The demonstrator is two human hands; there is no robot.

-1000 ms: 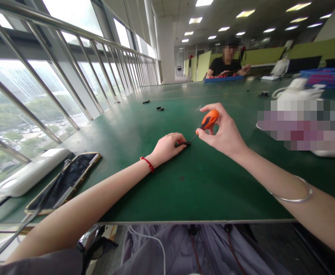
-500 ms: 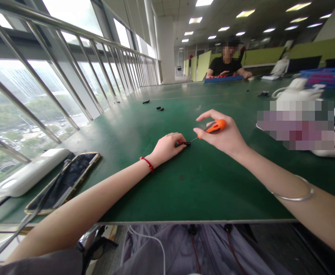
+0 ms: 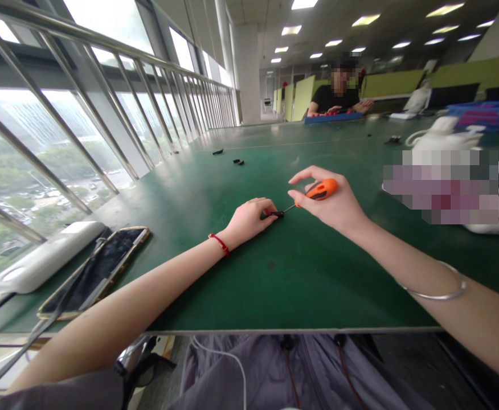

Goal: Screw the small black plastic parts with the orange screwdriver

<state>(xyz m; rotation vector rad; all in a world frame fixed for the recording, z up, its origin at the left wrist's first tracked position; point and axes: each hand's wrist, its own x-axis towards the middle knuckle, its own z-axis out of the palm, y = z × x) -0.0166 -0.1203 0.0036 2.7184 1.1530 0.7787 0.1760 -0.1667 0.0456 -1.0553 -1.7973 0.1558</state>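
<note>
My left hand (image 3: 252,219) pinches a small black part (image 3: 278,214) against the green tabletop. Its fingers hide much of the part, so I cannot tell its kind. A screwdriver (image 3: 324,189) with an orange and black handle lies in my right hand (image 3: 332,199), its handle resting against the palm. The index finger is lifted away from the handle, while the thumb lies beside the handle's front end. The thin metal shaft slants down to the left, and its tip meets the right end of the black part.
Several small black pieces (image 3: 238,162) lie farther back. To my left are a phone (image 3: 99,273) with a cable over it and a white elongated device (image 3: 48,256). A white object (image 3: 437,139), partly blurred out, stands right. A person (image 3: 339,94) sits across the table behind a blue tray (image 3: 332,118).
My right index finger has shifted slightly; both hands and the screwdriver otherwise stay in place. Across the table, the person's hand on the right has lifted off the tabletop and moved inward.
</note>
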